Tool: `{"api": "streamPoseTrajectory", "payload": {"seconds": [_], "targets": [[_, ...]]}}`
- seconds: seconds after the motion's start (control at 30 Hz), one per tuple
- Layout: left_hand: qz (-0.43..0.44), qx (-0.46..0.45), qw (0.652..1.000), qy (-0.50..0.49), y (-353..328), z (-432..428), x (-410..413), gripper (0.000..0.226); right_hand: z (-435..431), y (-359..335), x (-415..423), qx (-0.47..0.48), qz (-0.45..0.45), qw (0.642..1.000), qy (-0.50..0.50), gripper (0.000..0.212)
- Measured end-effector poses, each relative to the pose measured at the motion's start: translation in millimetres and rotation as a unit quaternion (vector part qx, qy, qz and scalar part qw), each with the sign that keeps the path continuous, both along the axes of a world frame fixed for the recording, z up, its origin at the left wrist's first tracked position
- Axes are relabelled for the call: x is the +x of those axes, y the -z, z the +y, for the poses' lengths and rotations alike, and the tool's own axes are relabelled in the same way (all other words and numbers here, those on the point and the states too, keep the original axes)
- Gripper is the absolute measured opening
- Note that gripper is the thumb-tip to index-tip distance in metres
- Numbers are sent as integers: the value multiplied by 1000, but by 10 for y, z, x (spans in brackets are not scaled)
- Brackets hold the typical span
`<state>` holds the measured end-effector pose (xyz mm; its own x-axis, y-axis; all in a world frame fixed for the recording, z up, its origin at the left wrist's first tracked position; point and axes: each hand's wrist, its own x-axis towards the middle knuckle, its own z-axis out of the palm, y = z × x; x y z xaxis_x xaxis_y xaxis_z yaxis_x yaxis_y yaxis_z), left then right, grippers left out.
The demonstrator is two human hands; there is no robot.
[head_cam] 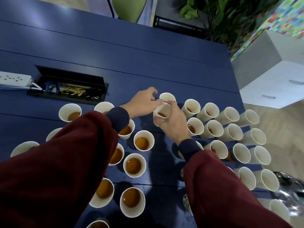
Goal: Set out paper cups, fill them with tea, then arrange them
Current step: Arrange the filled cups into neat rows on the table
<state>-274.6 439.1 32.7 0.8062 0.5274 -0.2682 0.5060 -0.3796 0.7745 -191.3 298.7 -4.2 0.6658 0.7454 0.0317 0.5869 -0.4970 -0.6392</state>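
Several white paper cups stand on the dark blue table [148, 66]. Those on the left and in the middle, like the cup [143, 141], hold brown tea. Cups at the far right, like the cup [250, 118], show no tea from this angle. My right hand [172, 122] grips a tilted cup with tea [162, 111] above the table. My left hand [144, 102] pinches that cup's rim. Just behind it stands another cup [167, 97], whose contents are hidden.
An open cable box [69, 86] with wires sits in the table at the left, with a white power strip [14, 79] beside it. A shiny kettle or pot [289, 195] is at the right edge. Water drops lie between the cups. White drawers [276, 84] stand beyond the table.
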Motion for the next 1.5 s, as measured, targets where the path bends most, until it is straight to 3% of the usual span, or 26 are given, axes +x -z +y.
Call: {"api": "streamPoseTrajectory", "payload": {"seconds": [0.13,0.23,0.37,0.87,1.0,1.17,1.27,1.4,1.5], "targets": [[68,-21,997,-20,268,76,287,68,-122,155,69,-24,4,999,48,56],[86,-66,994,-21,448,113,453,67,-197,238,104,-44,5,997,62,53],[51,-112,992,-27,560,95,616,32,-253,314,151,-83,16,994,62,54],[4,-210,976,-60,554,-78,737,46,-362,304,232,-102,95,990,29,60],[28,-155,984,-84,557,-56,726,41,-366,289,250,-112,94,989,23,63],[79,-32,993,-86,423,126,418,44,-364,135,219,-163,50,985,18,85],[138,43,989,-30,312,215,92,34,-381,-7,110,-183,-14,983,31,78],[211,139,967,38,234,190,-402,42,-437,-168,-239,-163,-147,974,45,62],[205,151,964,73,182,49,-722,56,-406,-136,-537,-102,-114,988,-25,59]]}}
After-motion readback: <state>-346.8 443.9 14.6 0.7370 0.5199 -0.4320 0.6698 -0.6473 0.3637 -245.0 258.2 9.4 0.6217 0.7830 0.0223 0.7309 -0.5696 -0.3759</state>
